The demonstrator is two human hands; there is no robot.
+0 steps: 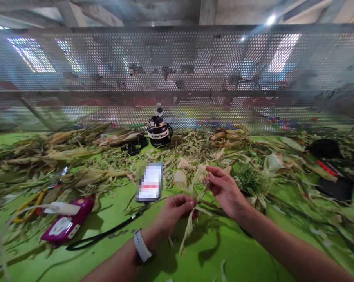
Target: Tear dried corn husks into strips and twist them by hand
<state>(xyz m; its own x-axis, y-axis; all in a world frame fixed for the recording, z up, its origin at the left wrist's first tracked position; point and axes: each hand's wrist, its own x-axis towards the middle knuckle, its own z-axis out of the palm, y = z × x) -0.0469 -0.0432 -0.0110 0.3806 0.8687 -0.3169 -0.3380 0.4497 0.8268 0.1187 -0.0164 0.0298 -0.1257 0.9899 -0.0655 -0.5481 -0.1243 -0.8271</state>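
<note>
A bundle of pale dried corn husk strips (pixel 194 184) is held up over the green table (pixel 224 254). My left hand (pixel 174 213), with a white watch on the wrist, pinches the bundle low down where the strips gather. My right hand (pixel 225 190) grips the upper leaves between fingers and thumb. One long husk strip (pixel 187 231) hangs down below my left hand. Both hands are closed on the husks, above the table near its front.
Dried husks and stalks (pixel 62 156) cover the table's back and sides. A phone (pixel 150 182) lies by my left hand, a black mug (pixel 159 133) behind it. Yellow-handled scissors (pixel 33 201) and a magenta device (pixel 68 223) lie left. Black objects (pixel 335 188) lie right. A perforated metal screen (pixel 177 78) closes the back.
</note>
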